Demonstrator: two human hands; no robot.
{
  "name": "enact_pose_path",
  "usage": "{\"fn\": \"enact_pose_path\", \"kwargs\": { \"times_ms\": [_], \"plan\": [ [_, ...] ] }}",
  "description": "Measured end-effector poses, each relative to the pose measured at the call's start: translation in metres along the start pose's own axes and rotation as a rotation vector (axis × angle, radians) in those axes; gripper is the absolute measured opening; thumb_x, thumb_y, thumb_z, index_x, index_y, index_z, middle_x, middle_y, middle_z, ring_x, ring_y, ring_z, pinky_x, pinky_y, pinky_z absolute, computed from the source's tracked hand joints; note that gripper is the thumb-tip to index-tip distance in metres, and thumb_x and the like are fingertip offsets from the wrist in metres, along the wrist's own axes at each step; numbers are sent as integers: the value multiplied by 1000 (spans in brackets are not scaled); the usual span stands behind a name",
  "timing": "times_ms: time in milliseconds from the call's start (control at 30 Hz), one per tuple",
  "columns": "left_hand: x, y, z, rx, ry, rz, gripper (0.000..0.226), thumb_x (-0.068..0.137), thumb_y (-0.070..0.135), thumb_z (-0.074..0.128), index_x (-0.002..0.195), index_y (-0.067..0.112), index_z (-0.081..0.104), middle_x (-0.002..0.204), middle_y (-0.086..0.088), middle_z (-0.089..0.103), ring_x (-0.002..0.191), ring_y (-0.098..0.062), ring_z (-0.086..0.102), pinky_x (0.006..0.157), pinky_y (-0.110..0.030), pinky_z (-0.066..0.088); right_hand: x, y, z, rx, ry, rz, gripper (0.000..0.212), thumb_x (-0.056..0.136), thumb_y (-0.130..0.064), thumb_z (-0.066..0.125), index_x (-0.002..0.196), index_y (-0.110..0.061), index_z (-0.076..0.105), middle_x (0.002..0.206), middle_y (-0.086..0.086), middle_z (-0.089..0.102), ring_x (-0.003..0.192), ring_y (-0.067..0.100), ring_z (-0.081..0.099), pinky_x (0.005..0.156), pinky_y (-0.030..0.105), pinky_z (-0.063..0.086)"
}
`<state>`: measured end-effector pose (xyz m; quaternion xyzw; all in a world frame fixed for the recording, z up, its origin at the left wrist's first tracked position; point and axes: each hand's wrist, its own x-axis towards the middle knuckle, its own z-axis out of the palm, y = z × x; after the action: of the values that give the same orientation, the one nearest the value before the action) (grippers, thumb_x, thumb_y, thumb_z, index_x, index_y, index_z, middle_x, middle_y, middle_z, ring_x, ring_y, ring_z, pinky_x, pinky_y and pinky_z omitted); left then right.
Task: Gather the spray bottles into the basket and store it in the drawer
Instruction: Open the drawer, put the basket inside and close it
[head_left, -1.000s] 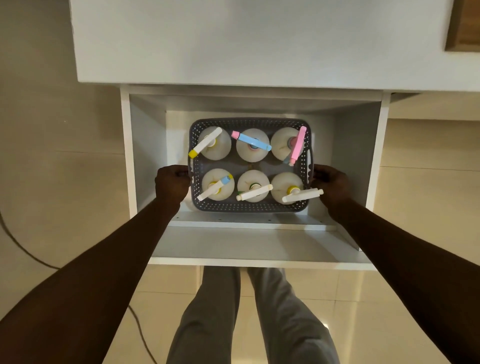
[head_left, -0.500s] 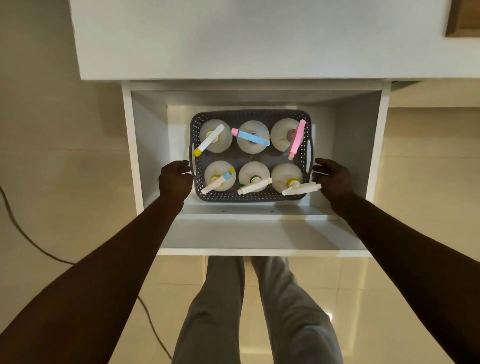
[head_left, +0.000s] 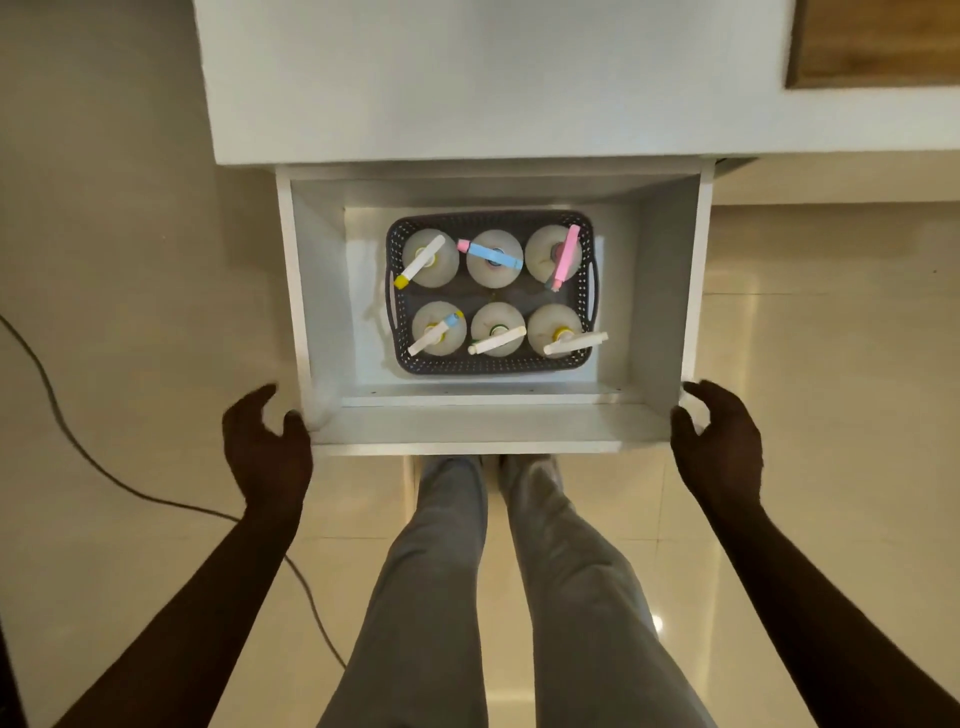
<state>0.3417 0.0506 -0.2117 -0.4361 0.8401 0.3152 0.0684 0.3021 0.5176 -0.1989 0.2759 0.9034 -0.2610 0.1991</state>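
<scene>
A dark grey perforated basket (head_left: 592, 291) rests on the floor of the open white drawer (head_left: 483, 428). Several white spray bottles (head_left: 493, 258) stand upright inside it, with white, blue and pink trigger heads. My left hand (head_left: 265, 447) hovers at the drawer's front left corner, fingers spread and curled, thumb close to the corner. My right hand (head_left: 719, 436) is at the front right corner in the same pose. Neither hand holds anything; whether they touch the drawer is unclear.
The white cabinet body (head_left: 467, 78) overhangs the drawer's back. My legs in grey trousers (head_left: 519, 597) stand under the drawer front. A dark cable (head_left: 78, 452) runs over the glossy beige floor tiles at the left. A wooden panel (head_left: 872, 41) shows at top right.
Both hands let go of the basket's side handles and drew back out of the drawer to its front corners. The basket stays on the drawer floor.
</scene>
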Motion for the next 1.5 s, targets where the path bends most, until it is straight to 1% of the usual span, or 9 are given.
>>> {"fn": "enact_pose_path", "kwargs": {
  "times_ms": [100,233,367,500,633,867,1233,1367,1500],
  "plan": [
    [-6,-21,-13,-117,24,-419,45,97,15,70,141,11,62,136,-13,64,123,-32,64,107,-37,49,-11,22,-10,34,15,249,48,99,-33,66,143,-16,60,151,8,57,138,29,55,117,44,43],
    [-10,-30,-16,-542,-7,-678,18,94,-4,67,111,-2,71,104,-14,71,96,-31,71,87,-34,64,-12,36,0,394,-17,591,44,97,-31,67,137,-11,65,119,12,74,116,35,70,108,46,52],
    [-9,-30,-12,-646,69,-684,29,91,-9,66,120,-8,70,119,-26,71,107,-36,73,75,-26,65,-5,34,13,653,100,678,15,91,-8,69,103,0,75,102,16,75,97,35,74,83,28,56],
    [-5,-28,-7,-682,123,-676,31,88,-10,70,119,-9,71,117,-28,72,107,-38,73,77,-30,66,2,30,15,682,133,712,15,90,-4,70,102,4,75,100,17,74,90,31,72,87,30,57],
    [3,-21,-3,-740,137,-693,31,88,-10,71,119,-9,70,113,-25,73,107,-38,74,85,-37,66,12,25,11,704,136,687,14,87,-3,70,99,4,75,95,14,73,88,29,73,69,20,62],
    [30,6,2,-819,136,-638,29,89,-8,71,118,-8,70,107,-21,74,106,-38,75,86,-38,65,44,-3,5,697,162,612,11,85,-3,70,75,-5,72,90,13,73,90,31,74,82,29,63],
    [92,61,19,-908,133,-525,32,90,-7,72,121,-13,68,104,-22,71,97,-34,75,82,-35,66,106,-62,-12,738,173,480,8,88,-3,73,81,1,71,113,39,67,101,38,75,92,42,63],
    [114,84,23,-900,122,-506,26,88,-7,73,114,-10,70,97,-19,72,75,-23,77,85,-38,66,124,-84,-21,753,133,435,20,89,-3,72,70,-4,66,89,20,69,93,32,76,87,36,64],
    [133,108,24,-916,104,-492,27,89,-7,73,114,-11,68,94,-16,72,76,-23,76,84,-37,66,145,-104,-29,739,78,401,8,92,-1,67,88,-7,68,86,5,69,77,12,73,70,20,63]
  ]
}}
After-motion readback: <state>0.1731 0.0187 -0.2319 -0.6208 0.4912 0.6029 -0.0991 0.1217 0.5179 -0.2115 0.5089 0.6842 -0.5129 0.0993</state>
